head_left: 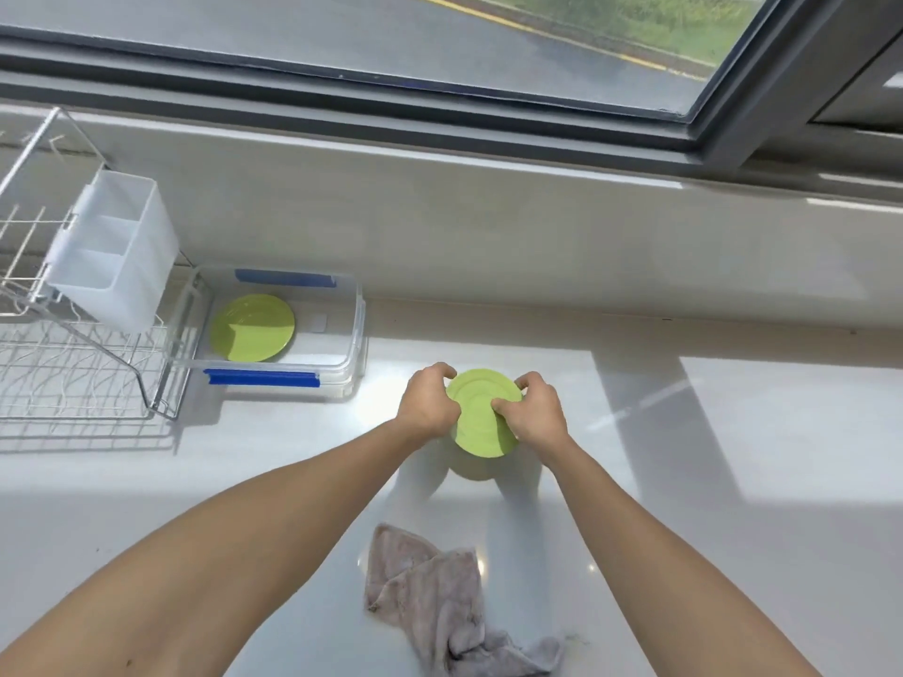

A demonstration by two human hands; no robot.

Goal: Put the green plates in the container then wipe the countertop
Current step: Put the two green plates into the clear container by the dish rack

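Head view, nearest first: a crumpled grey-pink cloth (440, 613) lies on the white countertop (684, 481), between the two bare forearms that reach forward from the lower edge. Beyond the cloth, both hands meet on a green plate (483, 422), which is tilted with its far edge up; its green reflection shows on the glossy surface just beneath, and whether its near edge touches the countertop cannot be told. The left hand (427, 403) grips the plate's left rim, fingers curled over the far edge. The right hand (535, 412) clamps the right rim, thumb pressed on the upper face and fingers wrapped behind.

Farther back and to the left sits a clear container (359, 334) with blue clips on its long sides, resting on the countertop against the wall. A second green plate (254, 327) lies flat inside it, toward its left end. Just beside the container, at the left, stands a wire dish rack (73, 373) with a white plastic cutlery holder (117, 251) hung on its side. At the far end, a pale sill runs below a dark-framed window (440, 90).
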